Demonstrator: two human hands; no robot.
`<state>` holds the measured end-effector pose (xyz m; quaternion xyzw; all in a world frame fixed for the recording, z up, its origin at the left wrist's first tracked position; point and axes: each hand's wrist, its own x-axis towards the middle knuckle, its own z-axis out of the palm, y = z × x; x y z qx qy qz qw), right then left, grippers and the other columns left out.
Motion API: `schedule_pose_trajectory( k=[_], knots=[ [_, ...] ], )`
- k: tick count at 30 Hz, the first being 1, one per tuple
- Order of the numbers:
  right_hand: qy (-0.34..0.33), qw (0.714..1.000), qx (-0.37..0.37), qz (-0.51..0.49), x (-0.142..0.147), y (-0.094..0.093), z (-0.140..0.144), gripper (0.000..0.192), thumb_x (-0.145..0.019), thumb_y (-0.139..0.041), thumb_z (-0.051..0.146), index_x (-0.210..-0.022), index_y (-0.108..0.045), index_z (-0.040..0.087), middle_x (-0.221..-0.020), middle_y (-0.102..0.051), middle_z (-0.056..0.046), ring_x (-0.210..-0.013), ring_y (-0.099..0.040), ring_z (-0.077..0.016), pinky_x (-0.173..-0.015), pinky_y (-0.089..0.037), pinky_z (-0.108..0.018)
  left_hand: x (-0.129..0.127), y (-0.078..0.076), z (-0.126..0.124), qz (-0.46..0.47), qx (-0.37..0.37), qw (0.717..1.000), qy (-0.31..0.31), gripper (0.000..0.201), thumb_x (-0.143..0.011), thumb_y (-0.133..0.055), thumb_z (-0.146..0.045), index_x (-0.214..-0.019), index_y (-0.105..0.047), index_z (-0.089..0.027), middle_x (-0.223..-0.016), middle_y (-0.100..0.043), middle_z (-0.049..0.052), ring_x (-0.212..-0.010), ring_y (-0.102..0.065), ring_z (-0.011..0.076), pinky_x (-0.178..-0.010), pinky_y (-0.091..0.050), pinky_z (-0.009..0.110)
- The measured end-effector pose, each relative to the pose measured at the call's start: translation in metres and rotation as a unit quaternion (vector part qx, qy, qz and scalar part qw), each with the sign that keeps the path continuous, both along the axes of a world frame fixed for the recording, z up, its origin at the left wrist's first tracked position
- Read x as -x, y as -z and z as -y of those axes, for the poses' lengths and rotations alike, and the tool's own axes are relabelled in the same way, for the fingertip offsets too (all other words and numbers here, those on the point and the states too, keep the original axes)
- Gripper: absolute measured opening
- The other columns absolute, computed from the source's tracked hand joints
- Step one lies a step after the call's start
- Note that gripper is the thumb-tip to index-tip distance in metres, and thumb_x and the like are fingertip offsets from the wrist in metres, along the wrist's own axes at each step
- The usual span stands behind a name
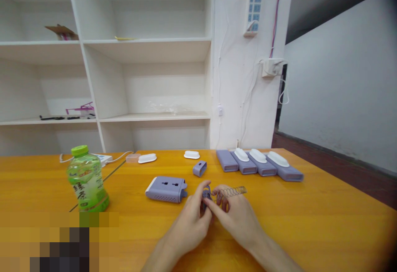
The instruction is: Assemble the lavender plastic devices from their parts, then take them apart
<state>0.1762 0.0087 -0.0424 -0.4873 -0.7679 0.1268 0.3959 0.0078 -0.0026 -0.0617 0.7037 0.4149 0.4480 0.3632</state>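
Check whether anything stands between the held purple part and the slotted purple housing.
Only the left hand, gripping the held purple part on the side facing the slotted purple housing; the purple sleeve lies farther back, off that line.

The worktop [316,218] is of orange-yellow colour and has a shiny surface; on its left part a dark seam [114,170] runs across it. Near this seam stands a green bottle [88,183] with its cap on, and behind it lies a white power strip [104,159]. Along the back are a pinkish box [132,158] and two white oval pieces [147,158] — well apart from each other. Closer lie a lavender housing [164,190] with two slots and a short lavender sleeve [197,170]. To the right lie four lavender cases [227,161] — side by side.
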Motion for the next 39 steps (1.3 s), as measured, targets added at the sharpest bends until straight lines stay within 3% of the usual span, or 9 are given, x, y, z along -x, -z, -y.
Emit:
schedule_pose_trajectory(
  k=[2, 6, 8, 11, 17, 22, 28, 34, 39],
  knots=[
    [-0.021, 1.0, -0.001, -0.015, -0.002, -0.001, -0.001, 0.022, -0.092, -0.062, 0.044, -0.099, -0.066, 0.023, -0.082, -0.068, -0.001, -0.07, -0.06, -0.0195, -0.067, -0.043, -0.031, 0.0, 0.001, 0.0, 0.012, 0.004, 1.0, 0.003, 0.058, -0.094, -0.053, -0.032, -0.149, -0.038, -0.025, -0.117, -0.062, 0.011, -0.101, -0.061, 0.0234, -0.096, -0.048, 0.038],
    [-0.115, 0.99, 0.003, -0.077, -0.007, -0.002, -0.005, 0.029, -0.092, -0.064, 0.035, -0.119, -0.063, 0.026, -0.111, -0.069, -0.005, -0.097, -0.064, -0.0226, -0.084, -0.048, -0.033, -0.002, 0.003, -0.001, 0.055, 0.03, 0.997, 0.034, 0.063, -0.093, -0.054, -0.034, -0.152, -0.033, -0.024, -0.113, -0.063, 0.011, -0.09, -0.061, 0.0205, -0.087, -0.051, 0.035],
    [-0.153, 0.984, 0.011, -0.091, -0.01, -0.002, -0.009, 0.027, -0.09, -0.067, 0.032, -0.116, -0.066, 0.026, -0.108, -0.068, -0.005, -0.1, -0.063, -0.0233, -0.086, -0.049, -0.034, -0.003, 0.001, -0.001, 0.067, 0.049, 0.995, 0.057, 0.063, -0.095, -0.052, -0.034, -0.153, -0.029, -0.023, -0.107, -0.063, 0.009, -0.08, -0.06, 0.0175, -0.078, -0.051, 0.032],
    [-0.188, 0.977, 0.035, -0.098, -0.016, -0.003, -0.013, 0.025, -0.088, -0.068, 0.026, -0.112, -0.068, 0.025, -0.096, -0.067, -0.003, -0.086, -0.065, -0.0201, -0.074, -0.052, -0.03, -0.002, -0.004, -0.002, 0.086, 0.077, 0.99, 0.082, 0.063, -0.097, -0.051, -0.033, -0.152, -0.023, -0.022, -0.085, -0.057, 0.001, -0.068, -0.054, 0.0135, -0.067, -0.047, 0.027],
    [-0.223, 0.974, -0.02, -0.031, -0.021, -0.017, -0.006, 0.04, -0.081, -0.065, 0.01, -0.116, -0.066, 0.028, -0.107, -0.059, -0.002, -0.097, -0.062, -0.0183, -0.091, -0.049, -0.032, 0.002, -0.011, -0.004, 0.087, 0.111, 0.982, 0.125, 0.045, -0.091, -0.053, -0.018, -0.135, -0.042, -0.016, -0.079, -0.059, -0.001, -0.057, -0.049, 0.0087, -0.053, -0.038, 0.021],
    [-0.252, 0.967, -0.033, -0.01, -0.021, -0.021, -0.003, 0.038, -0.081, -0.066, 0.011, -0.115, -0.067, 0.029, -0.106, -0.055, -0.003, -0.097, -0.06, -0.0179, -0.088, -0.049, -0.029, 0.004, -0.014, -0.005, 0.071, 0.114, 0.981, 0.139, 0.028, -0.088, -0.052, -0.016, -0.115, -0.059, -0.012, -0.075, -0.061, 0.0, -0.052, -0.049, 0.0071, -0.049, -0.038, 0.019],
    [-0.215, 0.976, -0.03, -0.027, -0.019, -0.011, -0.009, 0.016, -0.086, -0.069, 0.023, -0.101, -0.069, 0.025, -0.093, -0.056, 0.0, -0.082, -0.058, -0.0152, -0.074, -0.047, -0.026, 0.003, -0.017, -0.008, 0.07, 0.121, 0.984, 0.116, 0.022, -0.086, -0.056, -0.021, -0.103, -0.064, -0.01, -0.07, -0.062, 0.0, -0.046, -0.05, 0.007, -0.045, -0.038, 0.018],
    [-0.152, 0.985, -0.039, -0.071, -0.013, -0.008, -0.01, 0.014, -0.081, -0.069, 0.016, -0.091, -0.064, 0.024, -0.09, -0.058, 0.002, -0.085, -0.059, -0.0157, -0.077, -0.046, -0.027, -0.002, -0.027, -0.005, 0.072, 0.104, 0.986, 0.109, 0.027, -0.087, -0.06, -0.032, -0.101, -0.068, -0.01, -0.065, -0.059, -0.001, -0.049, -0.051, 0.008, -0.05, -0.041, 0.019],
    [-0.099, 0.989, -0.052, -0.097, -0.009, -0.01, -0.007, 0.015, -0.079, -0.068, 0.017, -0.089, -0.061, 0.023, -0.101, -0.056, -0.001, -0.096, -0.058, -0.0187, -0.086, -0.049, -0.03, -0.007, -0.032, -0.001, 0.072, 0.095, 0.988, 0.095, 0.028, -0.09, -0.058, -0.033, -0.101, -0.068, -0.009, -0.063, -0.058, -0.001, -0.049, -0.051, 0.0079, -0.051, -0.041, 0.02]
  ],
)
